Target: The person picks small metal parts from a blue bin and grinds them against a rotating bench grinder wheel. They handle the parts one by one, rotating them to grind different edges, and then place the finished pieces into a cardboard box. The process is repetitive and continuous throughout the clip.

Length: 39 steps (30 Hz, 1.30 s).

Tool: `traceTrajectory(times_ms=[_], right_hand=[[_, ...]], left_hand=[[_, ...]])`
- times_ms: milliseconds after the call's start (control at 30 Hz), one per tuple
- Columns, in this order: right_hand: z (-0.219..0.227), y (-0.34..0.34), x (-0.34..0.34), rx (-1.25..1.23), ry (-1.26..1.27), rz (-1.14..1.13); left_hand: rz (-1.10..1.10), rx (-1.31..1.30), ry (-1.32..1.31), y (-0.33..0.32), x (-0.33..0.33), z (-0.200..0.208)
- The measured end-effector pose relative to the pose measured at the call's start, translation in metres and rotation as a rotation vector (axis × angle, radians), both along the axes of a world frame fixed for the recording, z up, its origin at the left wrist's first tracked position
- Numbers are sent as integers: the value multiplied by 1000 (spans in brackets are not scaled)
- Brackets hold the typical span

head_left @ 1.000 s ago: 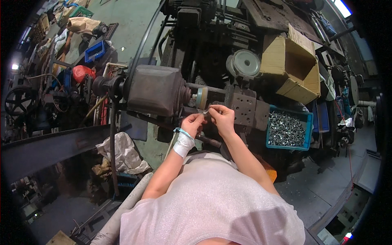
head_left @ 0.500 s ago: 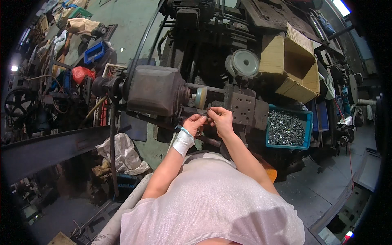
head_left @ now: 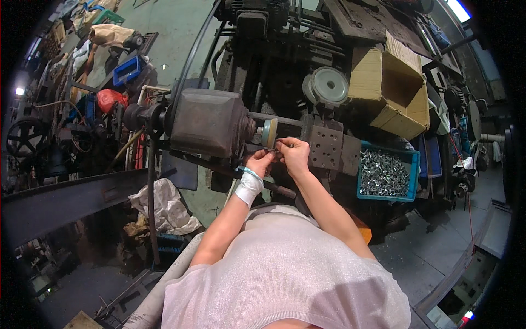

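Note:
Both hands meet just below the grinding wheel, a disc with a yellowish rim and a grey-green face on the machine's spindle. My left hand, with a white wrap and a light blue band at the wrist, is closed in a pinch. Opposite it, my right hand pinches too, its fingertips almost touching the left ones. Between them is a small dark piece, largely hidden by the fingers, whose kind I cannot make out. It is close to the wheel's lower edge; whether it touches, I cannot tell.
A dark metal motor housing stands left of the wheel, a drilled block right of it. Farther right, a blue-green crate holds many small metal parts. Beyond are an open cardboard box and a round grey pulley.
Both hands have shifted slightly away from my body and closer to the wheel's lower edge, still pinched together. The surroundings look the same.

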State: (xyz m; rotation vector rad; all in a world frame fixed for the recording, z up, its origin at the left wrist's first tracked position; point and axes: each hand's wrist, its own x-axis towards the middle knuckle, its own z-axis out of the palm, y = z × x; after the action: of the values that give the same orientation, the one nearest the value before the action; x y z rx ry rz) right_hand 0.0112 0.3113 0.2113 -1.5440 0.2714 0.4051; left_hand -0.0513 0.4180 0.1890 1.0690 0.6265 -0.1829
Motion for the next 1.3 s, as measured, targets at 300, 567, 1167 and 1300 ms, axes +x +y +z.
traceTrajectory(times_ms=[300, 567, 1167, 1300], right_hand=[[33, -35, -7, 657, 359, 109], [50, -25, -28, -42, -80, 595], [26, -25, -18, -112, -178, 229], [23, -22, -15, -51, 7, 157]], left_hand=[[-30, -550, 103, 10, -14, 41], [-109, -449, 52, 4, -19, 43], [-120, 79, -103, 4, -22, 24], [-109, 148, -88, 1, -18, 27]])
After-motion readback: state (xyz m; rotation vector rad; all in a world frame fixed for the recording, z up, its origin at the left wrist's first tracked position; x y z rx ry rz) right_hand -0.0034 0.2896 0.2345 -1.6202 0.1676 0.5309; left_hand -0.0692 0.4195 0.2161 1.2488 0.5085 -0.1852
